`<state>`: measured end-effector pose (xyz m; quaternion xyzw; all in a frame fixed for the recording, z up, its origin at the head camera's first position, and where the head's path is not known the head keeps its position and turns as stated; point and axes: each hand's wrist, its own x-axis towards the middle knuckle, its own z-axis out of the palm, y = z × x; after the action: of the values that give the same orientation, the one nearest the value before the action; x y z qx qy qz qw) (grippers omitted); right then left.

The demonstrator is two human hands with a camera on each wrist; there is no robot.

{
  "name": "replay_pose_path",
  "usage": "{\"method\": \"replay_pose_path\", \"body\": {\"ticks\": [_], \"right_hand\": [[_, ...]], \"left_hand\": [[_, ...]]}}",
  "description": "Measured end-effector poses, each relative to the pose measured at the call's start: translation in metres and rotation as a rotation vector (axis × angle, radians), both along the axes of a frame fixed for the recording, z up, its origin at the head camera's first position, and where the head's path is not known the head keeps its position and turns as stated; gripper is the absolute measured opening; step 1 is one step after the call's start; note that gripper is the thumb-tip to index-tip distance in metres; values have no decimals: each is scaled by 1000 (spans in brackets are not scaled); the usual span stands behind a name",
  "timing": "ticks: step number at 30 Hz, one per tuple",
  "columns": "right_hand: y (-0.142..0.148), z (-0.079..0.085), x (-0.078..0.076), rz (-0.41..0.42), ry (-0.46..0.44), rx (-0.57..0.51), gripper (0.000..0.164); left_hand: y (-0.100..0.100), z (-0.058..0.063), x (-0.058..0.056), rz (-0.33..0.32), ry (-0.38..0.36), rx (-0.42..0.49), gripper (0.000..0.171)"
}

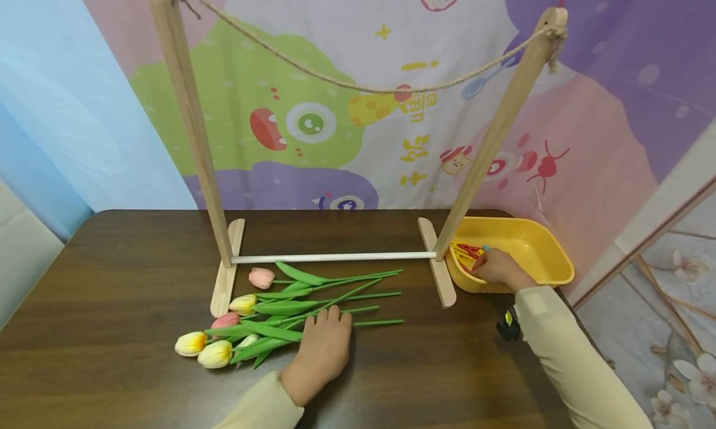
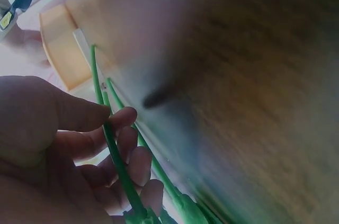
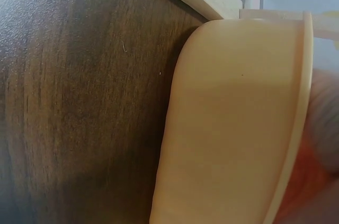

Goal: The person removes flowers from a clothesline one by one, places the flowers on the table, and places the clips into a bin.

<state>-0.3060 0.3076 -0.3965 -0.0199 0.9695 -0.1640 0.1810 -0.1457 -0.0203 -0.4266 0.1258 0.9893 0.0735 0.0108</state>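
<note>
Several artificial tulips with pink, yellow and white heads lie on the table, stems toward the right. My left hand is over their stems; in the left wrist view its thumb and index finger pinch one green tulip stem. My right hand reaches over the near rim of a yellow plastic basin. Its fingertips are among red, yellow and blue plastic clothespins at the basin's left end. Whether they grip one is unclear; the basin wall hides most of that hand in the right wrist view.
Behind the tulips stands a wooden frame with a white crossbar low down. A twine rope sags between its post tops. The right foot stands close beside the basin. A cartoon-printed cloth hangs behind the brown table.
</note>
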Motion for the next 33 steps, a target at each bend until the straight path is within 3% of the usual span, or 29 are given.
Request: {"method": "replay_pose_path", "body": {"ticks": [7, 14, 22, 28, 33], "right_hand": [[0, 7, 5, -40, 87, -2, 39], [-4, 26, 13, -80, 195, -26, 38], [-11, 53, 42, -81, 268, -67, 40], [-43, 72, 71, -44, 382, -99, 33], [-86, 80, 76, 11, 434, -169, 29]], "left_hand": [[-4, 2, -1, 6, 49, 29, 12], [-10, 4, -3, 0, 107, 64, 14], [-15, 1, -5, -32, 131, 103, 13], [-22, 5, -6, -84, 216, 150, 11], [-29, 14, -15, -69, 300, 219, 6]]}}
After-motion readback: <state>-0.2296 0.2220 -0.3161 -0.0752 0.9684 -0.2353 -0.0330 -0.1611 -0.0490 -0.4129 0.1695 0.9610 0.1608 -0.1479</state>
